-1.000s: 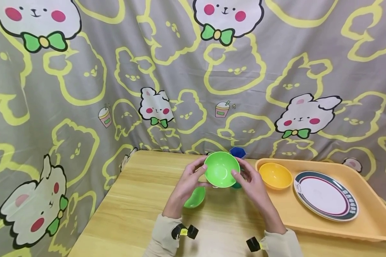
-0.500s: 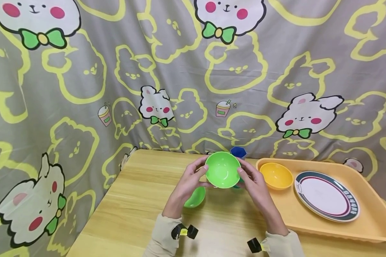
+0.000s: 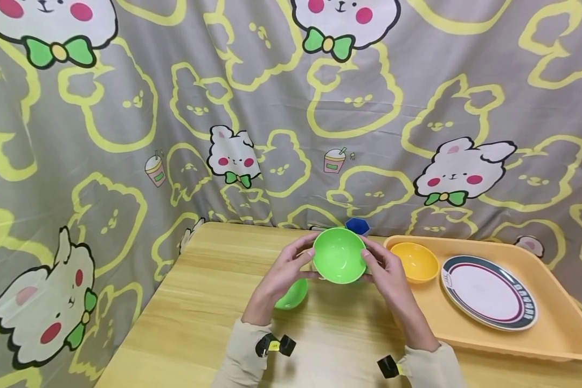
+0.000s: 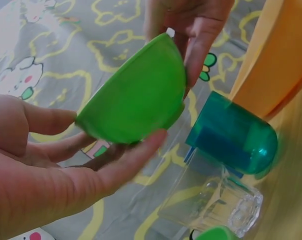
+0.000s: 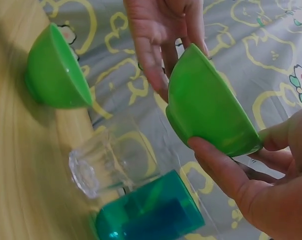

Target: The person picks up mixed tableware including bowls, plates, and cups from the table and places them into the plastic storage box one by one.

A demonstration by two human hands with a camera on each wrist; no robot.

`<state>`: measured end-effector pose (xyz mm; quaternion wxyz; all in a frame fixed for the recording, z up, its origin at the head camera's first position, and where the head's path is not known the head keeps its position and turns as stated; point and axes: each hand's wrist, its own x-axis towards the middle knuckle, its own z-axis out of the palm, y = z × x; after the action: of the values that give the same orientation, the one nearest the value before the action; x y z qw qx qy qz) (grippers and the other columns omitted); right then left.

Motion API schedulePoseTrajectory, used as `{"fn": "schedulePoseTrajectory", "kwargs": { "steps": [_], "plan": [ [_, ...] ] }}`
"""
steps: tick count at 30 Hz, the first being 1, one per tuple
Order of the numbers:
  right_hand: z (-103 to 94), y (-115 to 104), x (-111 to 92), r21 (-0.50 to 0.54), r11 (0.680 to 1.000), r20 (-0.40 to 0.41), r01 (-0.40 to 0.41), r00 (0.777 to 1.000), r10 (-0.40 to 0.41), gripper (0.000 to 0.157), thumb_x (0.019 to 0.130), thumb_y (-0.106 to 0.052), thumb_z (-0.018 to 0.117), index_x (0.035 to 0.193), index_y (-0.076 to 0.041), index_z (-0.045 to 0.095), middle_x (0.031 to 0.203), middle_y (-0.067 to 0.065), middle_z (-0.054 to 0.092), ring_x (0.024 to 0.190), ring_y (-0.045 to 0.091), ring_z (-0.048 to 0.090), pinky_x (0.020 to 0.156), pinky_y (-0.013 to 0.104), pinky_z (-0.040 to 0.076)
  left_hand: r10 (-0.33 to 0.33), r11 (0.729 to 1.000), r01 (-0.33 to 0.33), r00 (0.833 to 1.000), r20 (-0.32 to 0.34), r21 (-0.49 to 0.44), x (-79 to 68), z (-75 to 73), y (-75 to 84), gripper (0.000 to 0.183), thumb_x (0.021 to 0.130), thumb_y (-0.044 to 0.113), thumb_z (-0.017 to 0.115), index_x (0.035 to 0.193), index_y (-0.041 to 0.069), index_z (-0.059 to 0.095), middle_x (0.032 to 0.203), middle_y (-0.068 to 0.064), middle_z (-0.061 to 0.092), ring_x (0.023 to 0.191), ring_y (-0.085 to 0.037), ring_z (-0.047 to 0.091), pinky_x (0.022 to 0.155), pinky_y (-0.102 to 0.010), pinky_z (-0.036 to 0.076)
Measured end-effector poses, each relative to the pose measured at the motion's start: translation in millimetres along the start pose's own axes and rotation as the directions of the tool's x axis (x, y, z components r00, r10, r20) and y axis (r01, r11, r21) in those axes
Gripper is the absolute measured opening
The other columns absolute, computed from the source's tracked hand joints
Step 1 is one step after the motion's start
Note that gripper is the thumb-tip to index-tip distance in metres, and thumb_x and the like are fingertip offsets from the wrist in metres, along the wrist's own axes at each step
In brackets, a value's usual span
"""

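Observation:
Both hands hold a green bowl (image 3: pixel 339 256) above the table, its inside turned toward the head camera. My left hand (image 3: pixel 287 267) grips its left side, thumb at the rim and fingers beneath. Opposite it, my right hand (image 3: pixel 387 272) holds the right side in the same way. The wrist views show the bowl's outer wall (image 4: pixel 141 92), with fingertips against it. A second green bowl (image 5: pixel 58 72) stands upright on the table, partly behind the left hand in the head view. Past the held bowl are a teal see-through cup (image 4: pixel 233 135) and a clear glass (image 5: pixel 113 160).
At the right lies an orange tray (image 3: pixel 465 334) holding a yellow bowl (image 3: pixel 414 262) and a white plate (image 3: pixel 487 293) with a dark rim. A blue cup (image 3: pixel 357 226) stands at the table's back edge, before a patterned curtain (image 3: pixel 281 97).
Both hands have shifted the held bowl slightly to the right. The teal cup that showed below it in the head view is now hidden there. Both hands keep their grip.

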<state>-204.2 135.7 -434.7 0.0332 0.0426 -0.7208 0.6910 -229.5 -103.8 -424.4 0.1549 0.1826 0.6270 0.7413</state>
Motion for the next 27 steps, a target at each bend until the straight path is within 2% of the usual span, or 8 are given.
{"fn": "schedulePoseTrajectory", "kwargs": {
  "steps": [5,9,12,15,18,22,25,27],
  "plan": [
    [-15.1,-5.7,0.1,-0.068,0.997,0.006,0.038,0.999,-0.038,0.041,0.109,-0.016,0.053,0.147,0.000,0.054,0.135,0.029,0.058,0.090,0.009,0.069,0.071,0.032,0.063,0.014,0.999,-0.015,0.999,0.033,0.036,0.9,-1.1,1.0,0.041,0.110,0.009,0.046,0.151,0.005,0.047,0.147,-0.018,0.050,0.130,-0.031,0.053,0.103,-0.060,0.049],
    [-30.3,-11.3,0.6,-0.133,0.989,0.000,0.057,0.998,-0.057,0.041,0.109,-0.017,0.052,0.146,0.000,0.054,0.132,0.030,0.060,0.088,0.008,0.068,0.071,0.033,0.063,0.049,0.994,-0.054,0.998,0.048,0.100,0.0,-8.1,1.5,0.038,0.110,0.011,0.045,0.147,0.001,0.050,0.144,-0.024,0.053,0.132,-0.039,0.053,0.110,-0.061,0.042],
    [-41.8,-16.2,1.2,-0.172,0.983,-0.011,0.063,0.998,-0.066,0.042,0.109,-0.017,0.052,0.146,0.001,0.053,0.132,0.030,0.060,0.089,0.005,0.067,0.070,0.032,0.063,0.065,0.984,-0.072,0.997,0.046,0.163,-2.4,-16.2,1.7,0.037,0.111,0.011,0.044,0.145,-0.001,0.051,0.141,-0.025,0.056,0.132,-0.041,0.053,0.113,-0.055,0.041],
    [-53.4,-20.7,1.2,-0.212,0.974,-0.012,0.083,0.996,-0.088,0.042,0.109,-0.017,0.052,0.146,0.002,0.053,0.130,0.031,0.061,0.088,0.004,0.066,0.069,0.033,0.063,0.064,0.970,-0.065,0.998,0.014,0.233,-5.2,-23.4,2.0,0.037,0.110,0.011,0.045,0.144,-0.002,0.052,0.139,-0.023,0.058,0.131,-0.041,0.054,0.112,-0.052,0.042],
    [-61.7,-24.3,2.0,-0.274,0.955,-0.006,0.115,0.993,-0.121,0.042,0.109,-0.016,0.051,0.146,0.003,0.052,0.127,0.031,0.062,0.086,0.003,0.065,0.068,0.033,0.063,0.074,0.953,-0.060,0.997,-0.036,0.298,-8.3,-30.8,1.9,0.037,0.109,0.008,0.047,0.143,-0.005,0.051,0.137,-0.026,0.058,0.128,-0.042,0.055,0.109,-0.049,0.045],
    [-72.3,-28.1,3.8,-0.333,0.933,-0.003,0.138,0.989,-0.147,0.042,0.109,-0.016,0.049,0.146,0.004,0.051,0.126,0.032,0.062,0.086,0.001,0.064,0.068,0.032,0.063,0.106,0.927,-0.074,0.992,-0.067,0.367,-8.1,-36.2,-0.1,0.037,0.107,0.003,0.048,0.143,-0.008,0.050,0.133,-0.030,0.058,0.124,-0.046,0.056,0.106,-0.047,0.048],
    [-78.3,-30.2,5.2,-0.350,0.926,0.001,0.139,0.989,-0.148,0.043,0.109,-0.017,0.048,0.147,0.005,0.049,0.124,0.033,0.062,0.085,0.000,0.065,0.068,0.032,0.063,0.127,0.895,-0.077,0.988,-0.086,0.440,-8.2,-40.1,-3.0,0.033,0.106,0.001,0.049,0.138,-0.008,0.055,0.130,-0.028,0.061,0.122,-0.043,0.059,0.106,-0.048,0.049],
    [-82.0,-31.5,6.4,-0.361,0.922,0.003,0.139,0.989,-0.148,0.044,0.109,-0.018,0.048,0.147,0.004,0.048,0.123,0.033,0.062,0.084,0.000,0.065,0.067,0.033,0.063,0.138,0.862,-0.063,0.984,-0.113,0.503,-9.2,-43.7,-5.2,0.030,0.105,-0.001,0.051,0.133,-0.007,0.060,0.127,-0.025,0.064,0.120,-0.040,0.060,0.106,-0.050,0.049]
  ]
}}
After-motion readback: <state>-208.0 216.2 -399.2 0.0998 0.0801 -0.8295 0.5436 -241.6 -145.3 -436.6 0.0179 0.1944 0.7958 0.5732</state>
